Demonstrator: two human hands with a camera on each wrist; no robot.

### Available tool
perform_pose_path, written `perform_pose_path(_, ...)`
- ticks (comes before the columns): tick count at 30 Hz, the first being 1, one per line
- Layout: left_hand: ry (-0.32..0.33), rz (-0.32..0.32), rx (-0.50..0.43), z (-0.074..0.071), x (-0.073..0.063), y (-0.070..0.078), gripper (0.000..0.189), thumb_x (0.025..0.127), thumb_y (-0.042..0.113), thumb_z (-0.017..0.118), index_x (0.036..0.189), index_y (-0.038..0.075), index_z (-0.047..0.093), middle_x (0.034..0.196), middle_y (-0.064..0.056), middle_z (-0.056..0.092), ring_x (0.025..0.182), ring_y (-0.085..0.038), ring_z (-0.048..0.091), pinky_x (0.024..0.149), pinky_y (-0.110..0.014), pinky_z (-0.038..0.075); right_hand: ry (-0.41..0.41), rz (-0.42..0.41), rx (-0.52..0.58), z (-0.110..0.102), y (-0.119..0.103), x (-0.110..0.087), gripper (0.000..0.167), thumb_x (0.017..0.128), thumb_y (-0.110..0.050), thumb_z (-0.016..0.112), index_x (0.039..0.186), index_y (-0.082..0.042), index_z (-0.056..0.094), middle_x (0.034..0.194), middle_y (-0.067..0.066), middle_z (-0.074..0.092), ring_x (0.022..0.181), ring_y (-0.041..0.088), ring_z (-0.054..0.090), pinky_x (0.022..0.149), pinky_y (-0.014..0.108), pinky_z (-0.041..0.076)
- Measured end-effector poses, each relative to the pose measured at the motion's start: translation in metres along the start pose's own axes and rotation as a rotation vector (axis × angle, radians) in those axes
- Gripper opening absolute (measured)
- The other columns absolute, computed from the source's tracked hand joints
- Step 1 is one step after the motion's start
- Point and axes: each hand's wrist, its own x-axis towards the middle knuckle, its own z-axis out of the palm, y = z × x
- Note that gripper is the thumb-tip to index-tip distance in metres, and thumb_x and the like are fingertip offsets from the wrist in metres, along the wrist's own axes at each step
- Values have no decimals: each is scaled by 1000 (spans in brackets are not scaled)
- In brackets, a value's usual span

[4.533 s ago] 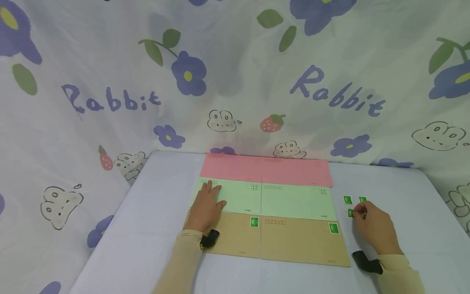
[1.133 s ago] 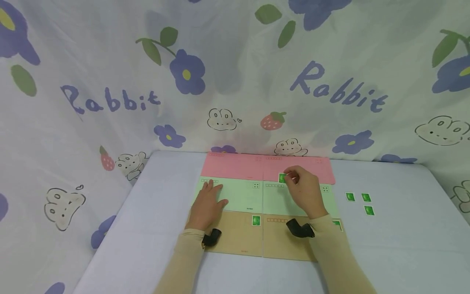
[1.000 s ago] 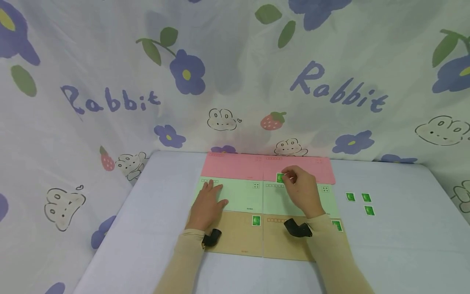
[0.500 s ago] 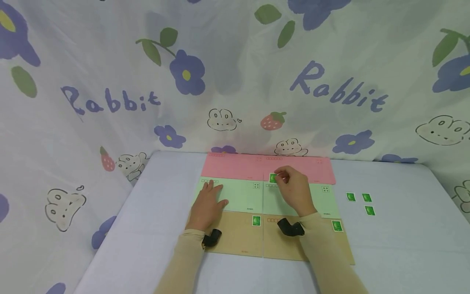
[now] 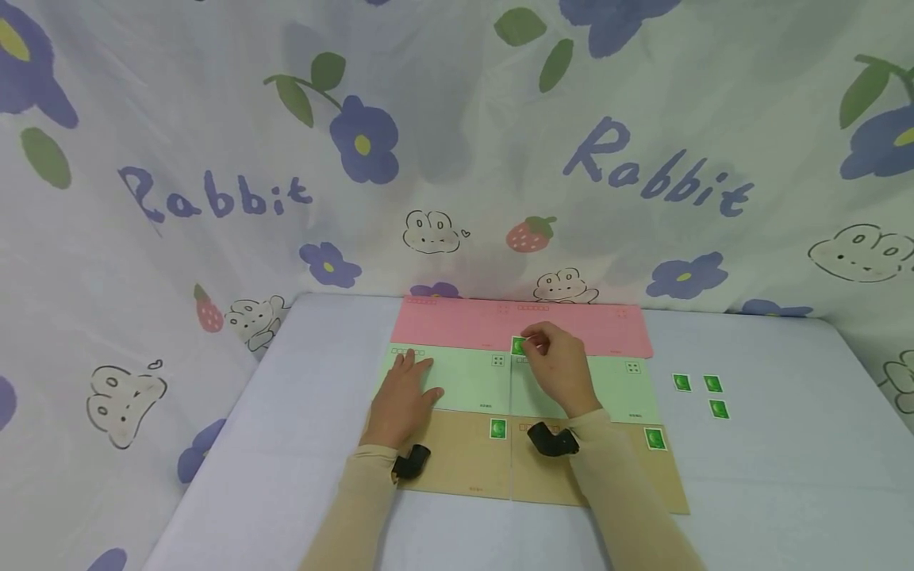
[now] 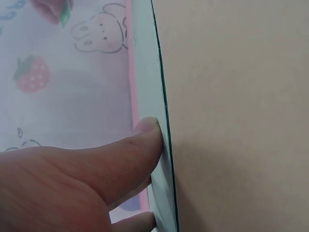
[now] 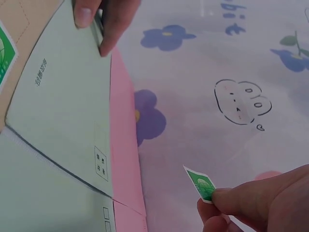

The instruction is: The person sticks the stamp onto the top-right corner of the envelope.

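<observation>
My right hand (image 5: 560, 366) pinches a small green stamp (image 7: 201, 184) between thumb and fingertips, above the meeting edges of the green and pink envelopes. My left hand (image 5: 400, 403) rests with spread fingers on the left green envelope (image 5: 467, 385); in the left wrist view its thumb (image 6: 145, 145) touches that envelope's edge. The right green envelope (image 5: 621, 396) lies partly under my right hand. On the left brown envelope (image 5: 457, 460) a stamp (image 5: 497, 429) sits in the upper right corner, and another stamp (image 5: 654, 438) sits likewise on the right brown envelope (image 5: 628, 464).
Three loose stamps (image 5: 712, 384) lie on the white table (image 5: 785, 444) to the right of the envelopes. Two pink envelopes (image 5: 457, 321) form the back row, against a printed curtain (image 5: 457, 119). A black wrist mount (image 5: 552, 440) sits at my right wrist.
My right hand took a stamp from the group at the right, carried it left over the envelopes, and keeps drifting left. My left hand has stayed in place.
</observation>
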Motion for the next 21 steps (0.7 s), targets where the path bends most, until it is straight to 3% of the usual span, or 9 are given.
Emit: perform_pose_path(21,3,6,-9,1,-2,-1,56,96,25,70,143,0,53,156,-30,31,148,-44,22,120,-56,23,-18,12,28,16,2,6,14,96,-11,66,107,-7,73,93,8,71,82,22,63,70,36,54)
